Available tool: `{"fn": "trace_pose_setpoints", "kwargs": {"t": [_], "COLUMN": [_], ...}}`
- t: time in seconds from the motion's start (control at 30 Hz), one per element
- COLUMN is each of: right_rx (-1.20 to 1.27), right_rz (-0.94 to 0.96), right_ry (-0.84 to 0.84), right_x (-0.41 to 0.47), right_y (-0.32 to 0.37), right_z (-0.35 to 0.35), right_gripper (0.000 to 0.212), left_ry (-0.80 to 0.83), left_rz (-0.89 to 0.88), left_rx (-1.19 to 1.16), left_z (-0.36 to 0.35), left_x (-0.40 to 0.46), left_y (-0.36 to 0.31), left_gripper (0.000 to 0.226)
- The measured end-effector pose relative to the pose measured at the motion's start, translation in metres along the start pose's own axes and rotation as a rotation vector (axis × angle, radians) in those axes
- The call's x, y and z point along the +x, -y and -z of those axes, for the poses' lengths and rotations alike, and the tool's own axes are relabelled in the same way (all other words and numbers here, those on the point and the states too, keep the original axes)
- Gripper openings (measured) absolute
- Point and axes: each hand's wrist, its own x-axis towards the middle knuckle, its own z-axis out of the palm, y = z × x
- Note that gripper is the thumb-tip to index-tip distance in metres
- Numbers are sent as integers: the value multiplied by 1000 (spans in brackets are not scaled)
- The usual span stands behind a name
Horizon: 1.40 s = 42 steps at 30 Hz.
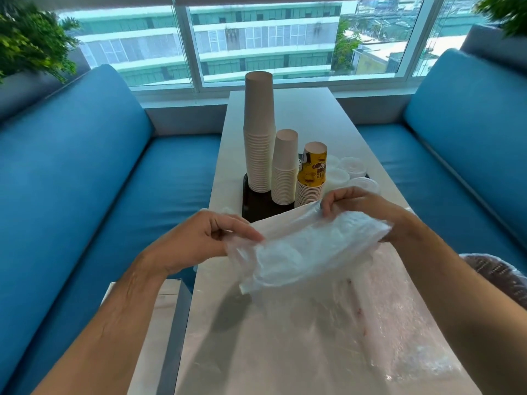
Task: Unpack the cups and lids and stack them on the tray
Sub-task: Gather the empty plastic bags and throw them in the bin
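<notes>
Hidden or unclear: the contents of the clear plastic bag (pixel 308 252) are blurred behind the film; pale round shapes can be made out inside, but they cannot be counted or named with certainty. The near edge of the black tray (pixel 258 205) is covered by the bag and the hands. The heap of lids (pixel 346 173) is partly hidden behind the printed cups and the right hand. A mesh-patterned object under plastic (pixel 502 273) is cut off at the right edge.

Counts: three upside-down cup stacks are seen on the tray: a tall white stack (pixel 259 132), a shorter white stack (pixel 285 166) and a yellow printed stack (pixel 311 175). About four translucent lids or lid piles are visible; the exact number cannot be told. One bag is held; loose clear film (pixel 356 323) is spread on the white table (pixel 308 115).

Left hand (pixel 199 240): the bag's left end is pinched between thumb and curled fingers, palm turned inward.

Right hand (pixel 362 206): the bag's upper right edge is pinched by bent fingers, with the wrist behind the bag.

Bag position: held in the air above the table, just in front of the tray.

Surroundings: blue benches (pixel 85 166) are seen on both sides, a window beyond.
</notes>
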Motion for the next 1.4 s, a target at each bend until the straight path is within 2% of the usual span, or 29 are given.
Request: {"fn": "trace_pose_setpoints", "kwargs": {"t": [0.07, 0.13, 0.17, 0.27, 0.33, 0.37, 0.43, 0.47, 0.53, 0.63, 0.73, 0.8, 0.9, 1.07, 1.2, 1.3, 1.4], "right_rx": [-104, -119, -95, -149, -201, -183, -2, 156, 476, 679, 788, 767, 515, 417, 387, 363, 354], "right_rz": [14, 7, -9, -8, 32, 60, 67, 38, 0, -18, -27, -59, -98, -66, -31, -34, -50], "right_ry": [-6, 4, 23, 97, 118, 99, -72, -136, -195, -220, -163, -107, -73, -48, -42, -30, -37], "right_x": [2, 5, 6, 10, 12, 13, 10, 7, 5, 2, 0, -3, -3, -2, -6, -8, -9], "right_y": [8, 13, 14, 24, 29, 30, 25, 20, 3, -21, -44, -46, -44, -39, -37, -35, -31], "right_z": [-2, -6, -8, -15, -21, -24, -27, -29, -31, -54, -69, -66, -54, -45, -42, -41, -41], "right_gripper": [52, 54, 54, 56, 46, 37, 23, 27, 56, 80, 86, 80, 42, 34, 27, 26, 26], "left_ry": [157, 283, 295, 265, 256, 224, 124, 64, -68, -250, -396, -448, -486, -528, -541, -411, -300], "left_rz": [61, 148, 166, 196, 204, 201, 183, 171, 160, 163, 162, 167, 172, 92, 155, 267, 303], "left_rx": [-219, -506, -568, -448, -378, -385, -454, -493, -530, -480, -355, -282, -154, -236, -584, -714, -680], "left_z": [3, 3, 1, -17, -33, -39, -49, -52, -57, -65, -69, -68, -67, -66, -64, -62, -63], "left_x": [-2, 0, 3, 18, 27, 30, 33, 34, 34, 37, 40, 39, 36, 30, 26, 24, 21], "left_y": [0, 0, 0, -4, -8, -8, -8, -7, -3, 4, 10, 13, 16, 21, 18, 16, 16], "left_gripper": [37, 48, 51, 33, 27, 30, 35, 36, 36, 38, 41, 46, 50, 53, 57, 45, 28]}}
